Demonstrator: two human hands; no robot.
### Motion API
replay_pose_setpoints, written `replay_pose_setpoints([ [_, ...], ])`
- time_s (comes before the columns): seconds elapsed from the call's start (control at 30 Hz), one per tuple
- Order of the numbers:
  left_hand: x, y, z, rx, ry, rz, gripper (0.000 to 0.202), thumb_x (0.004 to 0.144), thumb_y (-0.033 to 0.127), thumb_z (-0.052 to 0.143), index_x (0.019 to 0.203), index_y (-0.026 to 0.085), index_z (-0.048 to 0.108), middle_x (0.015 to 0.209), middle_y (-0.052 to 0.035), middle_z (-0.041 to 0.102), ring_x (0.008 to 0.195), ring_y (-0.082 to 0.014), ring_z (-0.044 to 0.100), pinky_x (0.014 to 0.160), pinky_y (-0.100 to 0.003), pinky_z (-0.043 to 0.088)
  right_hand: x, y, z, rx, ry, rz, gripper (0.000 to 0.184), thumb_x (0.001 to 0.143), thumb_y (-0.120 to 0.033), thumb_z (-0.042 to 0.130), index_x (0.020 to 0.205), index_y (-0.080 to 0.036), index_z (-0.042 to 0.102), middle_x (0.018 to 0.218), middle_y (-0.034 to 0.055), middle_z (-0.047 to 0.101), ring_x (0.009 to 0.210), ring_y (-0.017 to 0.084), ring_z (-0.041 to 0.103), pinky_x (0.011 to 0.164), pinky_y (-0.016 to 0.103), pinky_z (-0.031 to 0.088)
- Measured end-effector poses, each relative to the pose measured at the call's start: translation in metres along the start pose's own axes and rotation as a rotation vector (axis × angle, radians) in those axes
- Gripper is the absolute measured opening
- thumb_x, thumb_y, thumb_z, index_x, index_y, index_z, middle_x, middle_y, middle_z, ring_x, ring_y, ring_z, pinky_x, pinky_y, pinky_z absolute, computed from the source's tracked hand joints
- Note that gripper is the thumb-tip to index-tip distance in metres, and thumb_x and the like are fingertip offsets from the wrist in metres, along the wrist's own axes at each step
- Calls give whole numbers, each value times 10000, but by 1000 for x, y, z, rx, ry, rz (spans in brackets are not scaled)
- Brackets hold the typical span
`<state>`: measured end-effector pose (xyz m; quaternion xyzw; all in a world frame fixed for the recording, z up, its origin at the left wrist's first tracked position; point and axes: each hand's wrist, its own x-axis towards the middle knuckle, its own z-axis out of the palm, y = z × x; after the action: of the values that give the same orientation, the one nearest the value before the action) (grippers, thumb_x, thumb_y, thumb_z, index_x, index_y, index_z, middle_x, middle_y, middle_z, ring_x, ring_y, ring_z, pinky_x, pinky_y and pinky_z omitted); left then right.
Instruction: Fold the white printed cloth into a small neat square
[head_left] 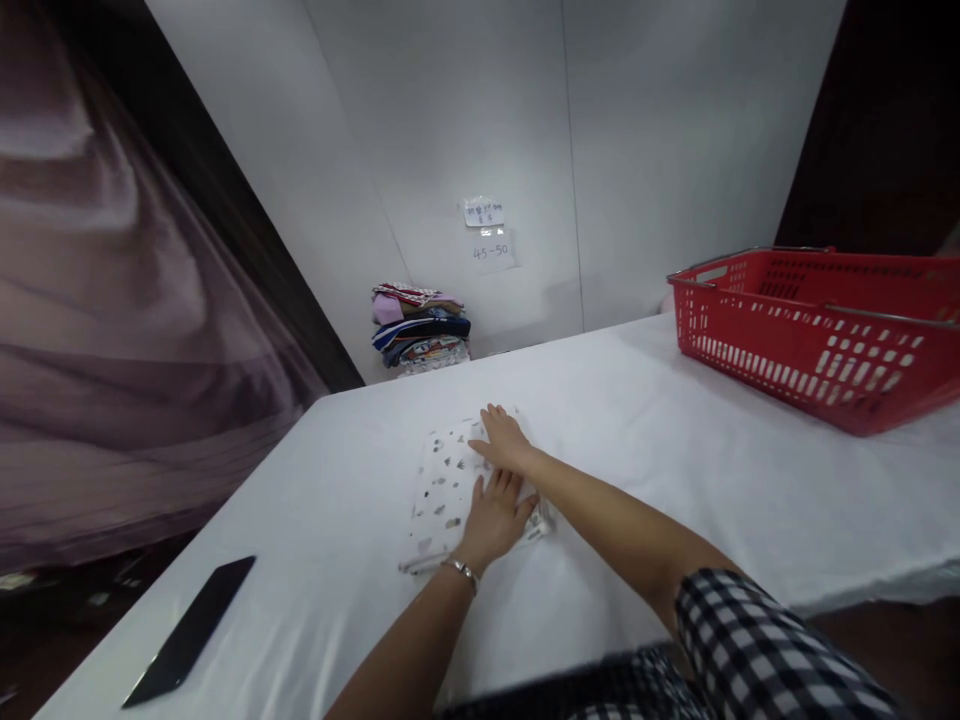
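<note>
A small white garment with dark spots lies folded flat on the white table. My left hand, with a bracelet on its wrist, rests palm down on the garment's near right part, fingers stretched out. My right hand lies flat on the garment's far right edge, fingers extended to the left. Both hands press on the cloth and grip nothing.
A red plastic basket stands at the right of the table. A pile of folded clothes sits at the far edge by the wall, under paper labels. A dark phone lies near the left front corner. A purplish curtain hangs on the left.
</note>
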<state>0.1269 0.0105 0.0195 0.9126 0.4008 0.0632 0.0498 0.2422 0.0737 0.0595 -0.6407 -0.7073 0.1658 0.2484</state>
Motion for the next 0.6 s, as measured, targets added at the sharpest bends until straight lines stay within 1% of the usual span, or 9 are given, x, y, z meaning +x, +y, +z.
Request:
replay_pose_setpoints([
  [0.07, -1, 1, 0, 3, -6, -10, 567, 917, 500, 237, 1417, 232, 248, 1485, -66, 275, 1374, -230, 185, 1093, -517, 153, 12, 9, 7, -77, -39, 88, 745, 873, -498, 388, 1437, -57, 178, 1509, 160, 78, 1386, 258, 4, 1103, 422, 60],
  [0.13, -1, 1, 2, 16, -18, -23, 570, 921, 489, 219, 1422, 218, 246, 1484, -67, 277, 1378, -229, 175, 1100, -510, 143, 17, 22, 16, -119, -81, 148, 751, 869, -510, 382, 1432, -50, 193, 1507, 165, 91, 1386, 262, 3, 1098, 440, 36],
  [0.23, -1, 1, 4, 20, -20, -35, 565, 921, 481, 215, 1415, 212, 271, 1474, -62, 301, 1377, -230, 182, 1107, -503, 134, 19, 37, 26, -136, -93, 162, 749, 865, -520, 372, 1425, -47, 221, 1506, 159, 105, 1385, 262, 9, 1096, 443, 33],
  [0.37, -1, 5, 3, -23, -15, -46, 566, 918, 483, 223, 1413, 215, 276, 1467, -56, 317, 1378, -232, 179, 1110, -505, 122, 18, 41, 30, -166, -87, 157, 743, 865, -537, 346, 1430, -72, 219, 1512, 132, 105, 1385, 245, 6, 1096, 422, 48],
  [0.43, -2, 8, 0, -60, -18, -56, 565, 912, 484, 245, 1409, 218, 285, 1467, -54, 318, 1376, -236, 183, 1108, -508, 123, 18, 41, 30, -190, -90, 155, 735, 870, -533, 336, 1430, -73, 218, 1512, 133, 110, 1384, 246, 17, 1094, 419, 62],
  [0.5, -3, 9, -6, -111, -35, -41, 555, 899, 494, 286, 1386, 230, 328, 1451, -53, 347, 1362, -237, 221, 1102, -502, 149, 17, 42, 32, -219, -101, 150, 722, 879, -523, 318, 1428, -65, 217, 1510, 143, 110, 1382, 256, 28, 1088, 430, 83],
  [0.57, -7, 2, -15, -146, -29, -23, 503, 885, 496, 331, 1321, 260, 423, 1405, -45, 420, 1333, -234, 287, 1097, -494, 170, 16, 45, 34, -250, -107, 150, 704, 889, -516, 299, 1427, -67, 220, 1510, 144, 111, 1382, 259, 30, 1083, 439, 102],
  [0.6, -9, -5, -20, -145, 1, -32, 477, 878, 497, 352, 1285, 272, 463, 1385, -40, 447, 1324, -235, 303, 1099, -495, 161, 17, 47, 35, -266, -104, 150, 697, 894, -516, 289, 1427, -73, 220, 1510, 139, 113, 1382, 256, 30, 1082, 439, 108],
])
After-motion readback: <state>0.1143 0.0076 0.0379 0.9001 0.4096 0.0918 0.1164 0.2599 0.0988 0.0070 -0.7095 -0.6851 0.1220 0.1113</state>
